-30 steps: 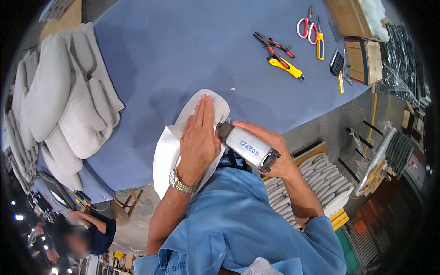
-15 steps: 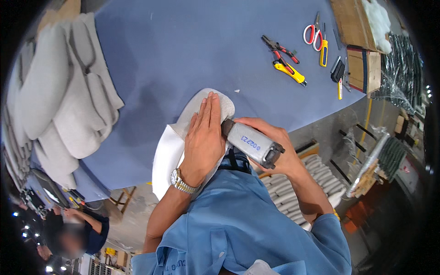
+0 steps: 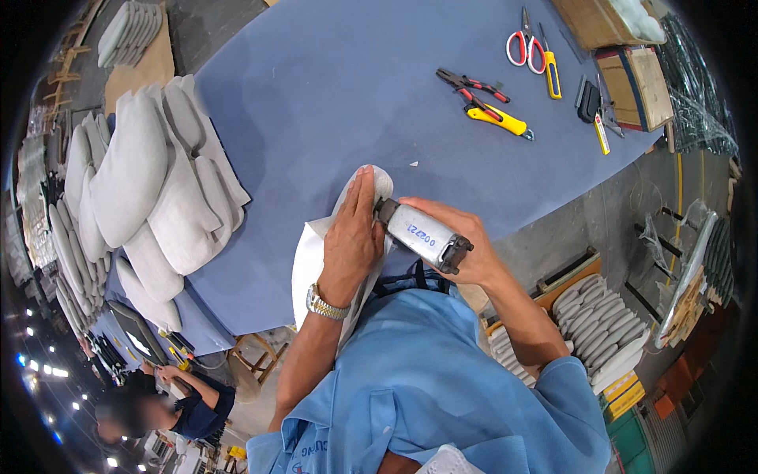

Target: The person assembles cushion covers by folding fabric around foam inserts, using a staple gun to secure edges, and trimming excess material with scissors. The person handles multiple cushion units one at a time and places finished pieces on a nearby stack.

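My left hand (image 3: 352, 243), with a metal wristwatch on the wrist, lies flat on a white padded piece (image 3: 312, 257) that rests on the near edge of the blue table (image 3: 332, 103). My right hand (image 3: 458, 241) grips a grey cylindrical power tool (image 3: 418, 235). The tool's front end points at the white piece, right beside my left hand's fingers. Much of the white piece is hidden under my left hand and forearm.
Grey cushions (image 3: 150, 182) are piled on the table's left side. Red-handled scissors (image 3: 523, 41), yellow cutters (image 3: 499, 118) and pliers (image 3: 472, 84) lie at the far right, near cardboard boxes (image 3: 632, 75). Another person (image 3: 158, 403) sits at lower left. More stacked pads (image 3: 600, 316) lie on the floor to the right.
Both hands keep their hold and position on the white piece and the tool. Only the view has shifted slightly.
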Demonstrator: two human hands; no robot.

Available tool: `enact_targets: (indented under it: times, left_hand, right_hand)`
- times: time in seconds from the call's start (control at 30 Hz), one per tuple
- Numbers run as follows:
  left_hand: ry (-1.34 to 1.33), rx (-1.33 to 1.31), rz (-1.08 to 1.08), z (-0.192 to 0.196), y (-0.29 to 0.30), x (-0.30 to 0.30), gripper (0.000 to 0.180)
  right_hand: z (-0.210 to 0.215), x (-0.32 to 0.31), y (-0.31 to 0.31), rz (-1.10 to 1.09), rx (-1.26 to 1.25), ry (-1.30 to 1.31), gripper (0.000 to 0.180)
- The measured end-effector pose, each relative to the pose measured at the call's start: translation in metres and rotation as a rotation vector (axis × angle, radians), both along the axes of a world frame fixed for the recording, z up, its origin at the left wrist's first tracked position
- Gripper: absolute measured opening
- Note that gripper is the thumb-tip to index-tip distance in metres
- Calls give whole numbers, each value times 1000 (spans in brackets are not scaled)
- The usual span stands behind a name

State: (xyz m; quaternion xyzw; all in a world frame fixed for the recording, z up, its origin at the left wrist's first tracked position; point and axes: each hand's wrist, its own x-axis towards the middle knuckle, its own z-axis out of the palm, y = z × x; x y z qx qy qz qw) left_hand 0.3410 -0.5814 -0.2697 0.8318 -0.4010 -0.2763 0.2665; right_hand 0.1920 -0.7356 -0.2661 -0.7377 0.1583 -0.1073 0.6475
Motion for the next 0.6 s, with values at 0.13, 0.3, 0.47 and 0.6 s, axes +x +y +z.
enact_targets:
  times: [0.13,0.3,0.47,0.6]
  left_hand:
    - [24,3,21,4,-2,-2,86]
    - [11,-33,8,-2,-4,-2,84]
    - [25,25,39,-2,-13,-2,81]
    - [-141,-84,155,-14,-1,-12,64]
  right_hand:
    - [-3,-1,0,15,50,57,73]
    - [11,9,-21,128,93,160,79]
    - [15,20,-23,133,90,313,83]
    - [12,22,-19,184,-49,217,70]
